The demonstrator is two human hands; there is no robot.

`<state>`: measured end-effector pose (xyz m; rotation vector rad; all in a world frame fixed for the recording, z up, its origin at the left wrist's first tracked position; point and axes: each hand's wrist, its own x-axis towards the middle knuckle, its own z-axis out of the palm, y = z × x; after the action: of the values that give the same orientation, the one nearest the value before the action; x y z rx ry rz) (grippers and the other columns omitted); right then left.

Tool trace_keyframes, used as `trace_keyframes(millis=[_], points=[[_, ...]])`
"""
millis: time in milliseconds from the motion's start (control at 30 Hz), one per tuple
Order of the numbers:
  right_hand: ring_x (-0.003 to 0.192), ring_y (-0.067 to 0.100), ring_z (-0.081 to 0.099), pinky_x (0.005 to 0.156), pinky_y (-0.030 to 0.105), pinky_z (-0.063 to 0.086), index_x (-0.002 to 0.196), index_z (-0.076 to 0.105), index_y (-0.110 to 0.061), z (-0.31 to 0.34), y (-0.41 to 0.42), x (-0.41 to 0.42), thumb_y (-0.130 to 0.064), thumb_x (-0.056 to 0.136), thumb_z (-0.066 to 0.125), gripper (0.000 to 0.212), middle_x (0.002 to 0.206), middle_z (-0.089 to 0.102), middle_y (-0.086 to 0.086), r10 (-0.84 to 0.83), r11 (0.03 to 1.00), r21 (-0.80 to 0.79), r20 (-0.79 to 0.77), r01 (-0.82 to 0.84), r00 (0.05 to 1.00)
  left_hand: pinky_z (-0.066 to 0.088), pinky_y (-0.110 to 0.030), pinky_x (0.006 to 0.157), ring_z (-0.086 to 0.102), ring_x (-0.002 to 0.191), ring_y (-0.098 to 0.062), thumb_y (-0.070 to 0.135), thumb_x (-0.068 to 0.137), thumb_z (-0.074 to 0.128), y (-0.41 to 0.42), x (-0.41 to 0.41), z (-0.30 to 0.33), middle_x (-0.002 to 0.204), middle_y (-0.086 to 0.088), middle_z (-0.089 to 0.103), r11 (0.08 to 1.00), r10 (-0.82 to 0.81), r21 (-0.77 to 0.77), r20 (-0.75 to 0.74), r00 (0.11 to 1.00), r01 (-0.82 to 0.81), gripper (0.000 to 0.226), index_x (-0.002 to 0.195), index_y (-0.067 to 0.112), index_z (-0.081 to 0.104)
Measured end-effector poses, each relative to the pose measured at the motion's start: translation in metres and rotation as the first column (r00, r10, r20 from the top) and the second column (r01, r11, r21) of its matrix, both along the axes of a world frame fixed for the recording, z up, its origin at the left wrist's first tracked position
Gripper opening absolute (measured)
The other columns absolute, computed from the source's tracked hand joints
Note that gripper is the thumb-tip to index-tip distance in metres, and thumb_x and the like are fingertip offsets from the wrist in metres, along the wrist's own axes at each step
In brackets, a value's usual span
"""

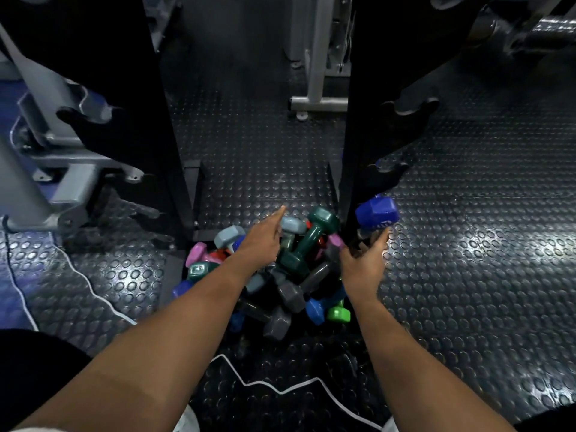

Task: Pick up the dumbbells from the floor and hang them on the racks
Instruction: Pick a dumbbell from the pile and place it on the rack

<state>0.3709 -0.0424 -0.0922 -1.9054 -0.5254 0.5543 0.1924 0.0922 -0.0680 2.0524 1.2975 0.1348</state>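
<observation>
The right hand grips the handle of a blue dumbbell, whose head stands up just past the fingers, close against the dark rack upright. The left hand reaches forward with fingers straight and relaxed, holding nothing, hovering over a heap of coloured dumbbells on the studded floor; a dark green dumbbell lies between the two hands.

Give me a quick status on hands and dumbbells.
Left hand open over pile. Right hand grips blue dumbbell beside rack post. Nothing hung yet.
</observation>
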Motion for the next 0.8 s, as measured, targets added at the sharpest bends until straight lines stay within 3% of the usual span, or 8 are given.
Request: trace_keyframes(millis=[67, 167, 333, 433, 533, 600, 733, 800], points=[[0.116, 0.012, 0.070, 0.111, 0.044, 0.053, 0.172, 0.012, -0.027, -0.006, 0.001, -0.013, -0.020, 0.092, 0.085, 0.109, 0.141, 0.066, -0.002, 0.016, 1.000, -0.026, -0.029, -0.017, 0.999, 0.044, -0.043, 0.107, 0.051, 0.137, -0.029, 0.028, 0.116, 0.035, 0.002, -0.002, -0.005, 0.161, -0.012, 0.048, 1.000, -0.015, -0.009, -0.012, 1.000, 0.015, 0.057, 0.169, 0.042, 0.016], [0.089, -0.007, 0.060, 0.100, 0.027, 0.048, 0.172, 0.012, -0.019, -0.012, 0.008, -0.029, -0.007, 0.095, 0.078, 0.102, 0.111, 0.061, -0.022, 0.048, 0.995, -0.082, -0.067, -0.053, 0.997, 0.036, -0.041, 0.117, 0.043, 0.147, -0.033, 0.029, 0.116, 0.034, 0.003, -0.005, -0.012, 0.166, -0.012, 0.041, 0.999, -0.042, -0.031, -0.031, 0.999, 0.041, 0.056, 0.169, 0.037, 0.019], [0.126, 0.023, 0.065, 0.103, 0.030, 0.049, 0.160, 0.034, -0.014, -0.023, 0.016, -0.054, -0.019, 0.092, 0.082, 0.083, 0.127, 0.065, -0.002, 0.220, 0.956, -0.212, 0.067, -0.201, 0.973, 0.027, -0.037, 0.125, 0.033, 0.156, -0.030, 0.023, 0.116, 0.036, 0.001, -0.006, -0.013, 0.173, -0.008, 0.032, 0.996, -0.089, 0.003, -0.032, 0.995, 0.089, 0.057, 0.170, 0.028, 0.019], [0.138, 0.028, 0.058, 0.116, 0.046, 0.049, 0.168, 0.019, -0.025, -0.036, 0.022, -0.072, -0.037, 0.084, 0.085, 0.108, 0.152, 0.056, 0.008, 0.393, 0.892, -0.277, 0.083, -0.357, 0.916, 0.031, -0.038, 0.122, 0.037, 0.154, -0.031, 0.022, 0.115, 0.037, 0.003, -0.005, -0.016, 0.173, -0.007, 0.030, 0.994, -0.109, 0.006, -0.059, 0.992, 0.110, 0.058, 0.170, 0.027, 0.021], [0.132, 0.040, 0.057, 0.113, 0.052, 0.046, 0.172, 0.005, -0.027, -0.048, 0.031, -0.081, -0.064, 0.081, 0.081, 0.125, 0.154, 0.047, 0.023, 0.595, 0.747, -0.515, 0.238, -0.419, 0.768, 0.039, -0.047, 0.120, 0.039, 0.152, -0.035, 0.025, 0.115, 0.035, 0.006, -0.003, -0.020, 0.173, -0.008, 0.029, 0.988, -0.155, -0.001, -0.094, 0.983, 0.155, 0.058, 0.170, 0.029, 0.019], [0.124, 0.040, 0.060, 0.108, 0.052, 0.044, 0.173, 0.003, -0.027, -0.053, 0.038, -0.085, -0.073, 0.077, 0.080, 0.131, 0.147, 0.051, 0.026, 0.638, 0.691, -0.615, 0.272, -0.380, 0.721, 0.042, -0.051, 0.118, 0.040, 0.151, -0.036, 0.026, 0.115, 0.034, 0.008, 0.000, -0.022, 0.174, -0.008, 0.028, 0.986, -0.165, -0.005, -0.114, 0.980, 0.166, 0.058, 0.170, 0.031, 0.018], [0.073, 0.031, 0.069, 0.074, 0.045, 0.056, 0.164, 0.031, 0.005, -0.069, 0.050, -0.084, -0.067, 0.049, 0.099, 0.151, 0.096, 0.071, 0.018, 0.575, 0.721, -0.659, 0.396, -0.214, 0.715, 0.046, -0.049, 0.113, 0.046, 0.147, -0.035, 0.029, 0.115, 0.034, 0.015, 0.004, -0.029, 0.174, -0.006, 0.028, 0.988, -0.151, -0.009, -0.118, 0.981, 0.151, 0.057, 0.170, 0.030, 0.018], [0.084, 0.030, 0.071, 0.081, 0.045, 0.055, 0.163, 0.021, 0.012, -0.068, 0.050, -0.086, -0.061, 0.061, 0.096, 0.147, 0.106, 0.073, 0.018, 0.557, 0.723, -0.657, 0.369, -0.216, 0.744, 0.042, -0.047, 0.117, 0.041, 0.151, -0.034, 0.032, 0.115, 0.034, 0.018, 0.008, -0.031, 0.174, -0.007, 0.027, 0.990, -0.142, -0.013, -0.110, 0.984, 0.142, 0.057, 0.170, 0.027, 0.019]])
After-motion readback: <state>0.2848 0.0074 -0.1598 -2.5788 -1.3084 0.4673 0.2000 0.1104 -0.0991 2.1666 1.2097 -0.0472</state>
